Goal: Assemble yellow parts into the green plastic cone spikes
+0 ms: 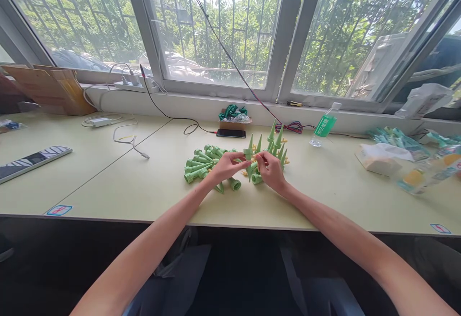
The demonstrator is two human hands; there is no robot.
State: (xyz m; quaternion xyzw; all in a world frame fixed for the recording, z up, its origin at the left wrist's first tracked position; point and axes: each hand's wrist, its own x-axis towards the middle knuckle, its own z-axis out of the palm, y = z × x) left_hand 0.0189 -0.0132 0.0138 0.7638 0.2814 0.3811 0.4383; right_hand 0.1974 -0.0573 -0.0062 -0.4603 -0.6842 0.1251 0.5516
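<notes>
My left hand [230, 164] grips a green plastic watering spike [249, 154] upright between thumb and fingers, its tip pointing down. Right beside it, my right hand [270, 168] is closed in a pinch against the spike's side. A small yellow piece seems to be at those fingertips, but the fingers mostly hide it. To the left lies a heap of green spikes [200, 164] with ribbed open ends. Behind my right hand, more spikes stand with their points up in a cluster [278, 142], small yellow valves [286, 158] sticking out among them.
A black phone [231, 133] lies behind the spikes, near a small box of green and clear plastic [234, 114]. A green-labelled bottle [325, 125] stands right of centre, with a tissue pack [380, 158] farther right. Cables [131, 139] and a flat device [34, 162] lie leftward.
</notes>
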